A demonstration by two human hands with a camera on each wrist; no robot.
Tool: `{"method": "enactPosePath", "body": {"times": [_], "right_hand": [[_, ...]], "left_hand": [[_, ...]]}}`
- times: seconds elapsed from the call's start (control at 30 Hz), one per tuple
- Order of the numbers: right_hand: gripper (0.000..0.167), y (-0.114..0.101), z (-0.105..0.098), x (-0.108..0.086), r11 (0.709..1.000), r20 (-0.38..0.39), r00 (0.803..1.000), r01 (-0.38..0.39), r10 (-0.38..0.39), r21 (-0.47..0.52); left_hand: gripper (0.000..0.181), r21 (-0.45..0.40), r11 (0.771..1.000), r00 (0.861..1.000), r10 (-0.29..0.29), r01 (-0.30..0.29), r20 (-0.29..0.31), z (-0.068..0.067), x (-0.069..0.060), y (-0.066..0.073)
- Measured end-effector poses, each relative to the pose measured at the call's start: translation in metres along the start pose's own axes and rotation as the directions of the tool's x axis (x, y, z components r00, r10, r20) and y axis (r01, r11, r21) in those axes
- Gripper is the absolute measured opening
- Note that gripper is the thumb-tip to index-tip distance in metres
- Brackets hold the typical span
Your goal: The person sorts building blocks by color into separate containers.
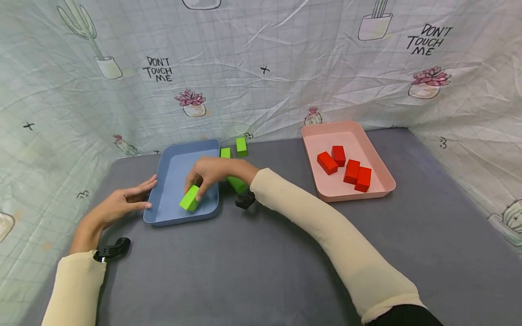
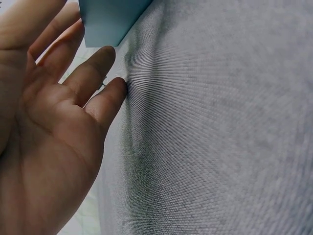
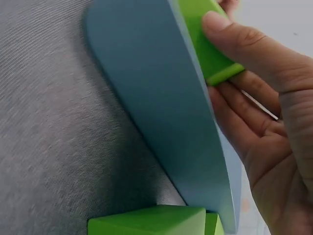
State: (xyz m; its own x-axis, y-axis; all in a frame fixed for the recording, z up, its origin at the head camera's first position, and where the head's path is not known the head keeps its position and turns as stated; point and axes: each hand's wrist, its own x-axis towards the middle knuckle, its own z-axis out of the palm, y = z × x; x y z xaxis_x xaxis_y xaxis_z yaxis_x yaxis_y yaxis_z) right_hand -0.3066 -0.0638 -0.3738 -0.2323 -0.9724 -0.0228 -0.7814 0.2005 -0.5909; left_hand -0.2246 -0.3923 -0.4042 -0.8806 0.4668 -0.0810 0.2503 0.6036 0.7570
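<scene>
Over the near part of a blue tray (image 1: 175, 156), my right hand (image 1: 210, 172) pinches a green block (image 1: 189, 198) between thumb and fingers. In the right wrist view the same green block (image 3: 210, 44) shows above the tray's side wall (image 3: 151, 93), with the thumb on one face. My left hand (image 1: 118, 203) rests its extended fingers and thumb against the tray's left edge. The left wrist view shows that left hand (image 2: 58, 127) with loosely straight fingers beside the tray's corner (image 2: 107, 24).
Several more green blocks (image 1: 241, 147) lie on the grey table (image 1: 244, 262) right of the blue tray, partly hidden by my right arm. A pink tray (image 1: 326, 133) at the right holds several red blocks (image 1: 327, 163). A printed cloth (image 1: 244, 59) hangs behind.
</scene>
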Motion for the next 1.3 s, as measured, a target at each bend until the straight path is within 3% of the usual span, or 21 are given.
{"method": "enactPosePath", "body": {"times": [0.07, 0.17, 0.4, 0.67, 0.8, 1.3], "right_hand": [[0.037, -0.002, 0.001, 0.002, 0.998, 0.041, 0.999, -0.005, 0.007, -0.055], [0.036, -0.004, 0.0, 0.003, 0.999, 0.08, 0.997, -0.01, 0.014, -0.04], [0.038, -0.005, -0.006, 0.002, 0.999, 0.106, 0.994, -0.036, 0.04, -0.035], [0.036, -0.002, -0.004, 0.006, 0.999, 0.114, 0.994, 0.006, -0.001, -0.047], [0.036, -0.003, -0.001, 0.01, 1.0, 0.113, 0.993, 0.022, -0.02, -0.018], [0.038, 0.002, -0.007, 0.019, 0.997, 0.167, 0.986, -0.04, 0.029, 0.067]], "left_hand": [[0.07, -0.011, 1.0, 1.0, 0.014, -0.014, 0.0, 0.0, 0.0, 0.0], [0.07, -0.006, 1.0, 1.0, 0.024, -0.024, 0.004, -0.001, -0.001, -0.001], [0.07, -0.014, 0.999, 0.999, 0.033, -0.033, 0.015, -0.001, 0.0, 0.0], [0.068, -0.05, 0.998, 0.999, 0.035, -0.035, 0.006, -0.001, 0.0, -0.001], [0.069, -0.034, 0.998, 0.999, 0.043, -0.043, 0.018, -0.002, 0.0, -0.002], [0.07, 0.006, 1.0, 1.0, 0.011, -0.011, 0.009, -0.001, 0.002, 0.001]]}}
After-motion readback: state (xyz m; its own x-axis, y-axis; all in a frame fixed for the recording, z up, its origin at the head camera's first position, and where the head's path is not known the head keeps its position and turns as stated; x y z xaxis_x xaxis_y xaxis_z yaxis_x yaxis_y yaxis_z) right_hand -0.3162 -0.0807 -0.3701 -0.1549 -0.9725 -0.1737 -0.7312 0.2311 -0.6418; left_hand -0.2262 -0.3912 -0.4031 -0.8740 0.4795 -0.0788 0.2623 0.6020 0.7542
